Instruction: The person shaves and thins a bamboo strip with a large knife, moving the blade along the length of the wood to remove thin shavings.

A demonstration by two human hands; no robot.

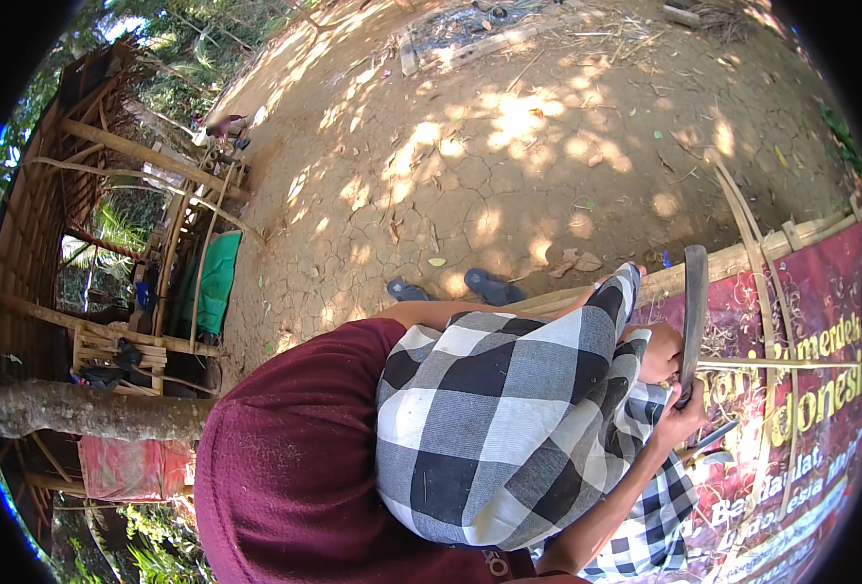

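Observation:
My left hand [660, 352] is closed beside the blade, at the near end of a thin pale strip [767, 364], apparently split bamboo, that runs out to the right over the banner. My right hand [681, 419], lower in view, grips the handle of a machete [694, 311], whose dark blade points up past my left hand. Black-and-white checked cloth [499, 419] covers my bent legs and partly hides my left forearm. My left fingers' hold on the strip is only partly visible.
A red printed banner [742, 506] lies at the right, with shavings, long split strips [742, 214] and a second blade [715, 441] on it. Grey sandals [494, 286] rest on cracked earth. At the left stand a wooden shelter [110, 146], green sheet [216, 282] and log [100, 409].

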